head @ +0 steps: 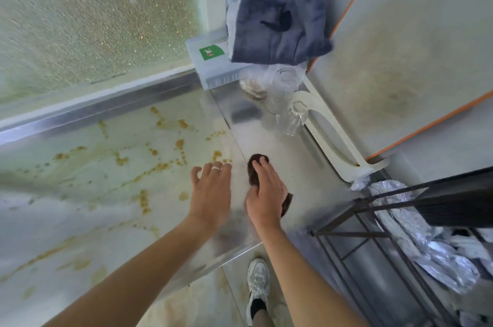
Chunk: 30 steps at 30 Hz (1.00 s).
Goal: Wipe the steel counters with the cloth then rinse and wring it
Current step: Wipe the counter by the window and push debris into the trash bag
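Observation:
A small dark brown cloth (253,169) lies on the steel counter (266,139), mostly under my right hand (266,193). That hand presses flat on the cloth with straight fingers. My left hand (210,190), wearing a ring, rests beside it on the counter near the left edge, fingers spread and holding nothing. The counter surface to the left (93,166) carries many orange-brown splatter stains.
At the counter's far end stand a clear plastic box (210,62) with a blue-grey towel (280,25) on it, clear glasses (285,102) and a white plastic rack (333,139). A black wire shelf (386,220) with foil stands at right. My shoe (257,286) is below.

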Motion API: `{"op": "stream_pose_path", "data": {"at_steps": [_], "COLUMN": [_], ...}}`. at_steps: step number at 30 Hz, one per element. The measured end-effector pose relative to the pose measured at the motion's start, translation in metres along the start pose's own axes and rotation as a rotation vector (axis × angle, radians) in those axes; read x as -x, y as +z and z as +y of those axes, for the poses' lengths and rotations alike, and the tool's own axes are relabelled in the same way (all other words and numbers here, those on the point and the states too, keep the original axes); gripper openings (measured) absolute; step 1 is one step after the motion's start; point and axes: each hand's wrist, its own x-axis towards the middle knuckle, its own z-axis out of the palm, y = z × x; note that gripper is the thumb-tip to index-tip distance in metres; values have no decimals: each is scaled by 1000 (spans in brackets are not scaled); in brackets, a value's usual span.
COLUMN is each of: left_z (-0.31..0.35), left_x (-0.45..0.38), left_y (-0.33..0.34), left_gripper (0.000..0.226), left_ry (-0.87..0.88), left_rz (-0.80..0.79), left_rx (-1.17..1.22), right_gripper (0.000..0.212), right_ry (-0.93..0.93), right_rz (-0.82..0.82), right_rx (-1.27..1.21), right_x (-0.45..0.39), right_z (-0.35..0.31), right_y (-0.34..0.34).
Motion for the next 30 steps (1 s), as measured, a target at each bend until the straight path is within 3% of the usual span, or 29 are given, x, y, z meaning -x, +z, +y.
{"op": "stream_pose_path", "data": {"at_steps": [3, 5, 9, 16, 30], "left_z": [-27, -43, -61, -76, -90], "left_x": [8, 13, 17, 1, -3], "left_y": [-8, -11, -9, -5, 1], "left_gripper": [46, 38, 31, 34, 41], "left_ry": [-84, -121, -197, -389, -404], "left_rz": [13, 57, 63, -5, -23], "left_rx": [0, -1, 6, 24, 124], "right_gripper": [55, 51, 56, 61, 65], "right_ry": [23, 4, -93, -147, -353], "right_rz": [121, 155, -21, -80, -210], "right_rx": [-37, 68, 286, 314, 294], "right_x": [4, 22, 48, -9, -115], "right_z": [3, 9, 17, -10, -54], "right_y": [-5, -8, -2, 23, 63]}}
